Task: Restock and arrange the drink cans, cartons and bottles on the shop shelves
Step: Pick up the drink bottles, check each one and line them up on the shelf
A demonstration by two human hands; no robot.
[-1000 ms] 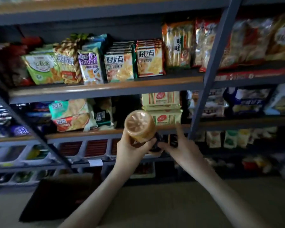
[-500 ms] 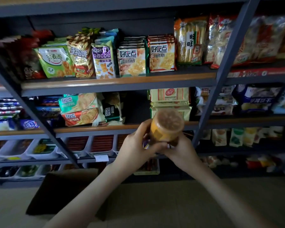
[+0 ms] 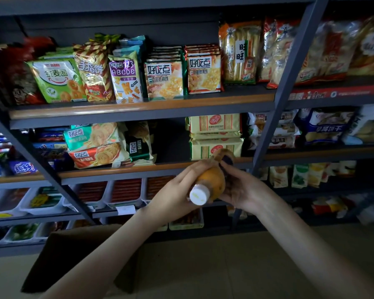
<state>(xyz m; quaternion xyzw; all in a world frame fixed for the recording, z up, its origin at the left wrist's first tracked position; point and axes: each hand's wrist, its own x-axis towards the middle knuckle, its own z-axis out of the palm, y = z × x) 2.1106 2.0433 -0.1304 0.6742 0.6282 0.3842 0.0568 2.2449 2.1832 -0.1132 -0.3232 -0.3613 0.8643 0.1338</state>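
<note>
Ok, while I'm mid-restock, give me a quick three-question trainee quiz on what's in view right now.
1. True or false: the bottle is standing on the shelves.
2. The bottle's white cap points: A) toward the camera, B) away, toward the shelves, C) straight up.
3. How many hands grip the bottle?

Key:
1. False. It is held in the air in front of the shelves.
2. A.
3. Two: the left hand and the right hand.
</note>
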